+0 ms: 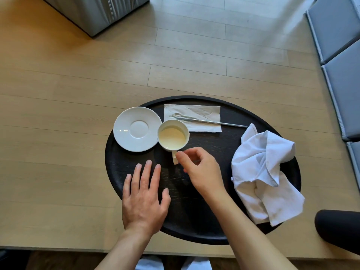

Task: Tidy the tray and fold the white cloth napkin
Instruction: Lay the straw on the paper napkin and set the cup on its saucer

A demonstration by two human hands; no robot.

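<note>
The head camera looks down on a round black tray that sits on a pale wooden table, near the table's front edge. On the tray's right side lies the white cloth napkin, crumpled and unfolded, with one corner reaching past the tray's right rim. Toward the left of the tray's middle stands a white cup holding a pale creamy liquid, its handle pointing toward the person. The right hand is at that handle, with thumb and forefinger closed around it in a light pinch and the other fingers curled loosely underneath. The left hand is released and holds nothing; it lies flat with fingers spread on the tray's near left part, just beside the cup and apart from it. Touching the cup's left side is a white saucer, bare, which overlaps the tray's left rim. Behind the cup a white paper napkin lies flat on the far part of the tray, and a thin metal utensil lies across it, its slim handle running out to the right onto the dark tray; which kind of utensil it is cannot be told. Beyond the table, a grey upholstered piece stands at the upper left, and blue-grey cushions line the right edge.
</note>
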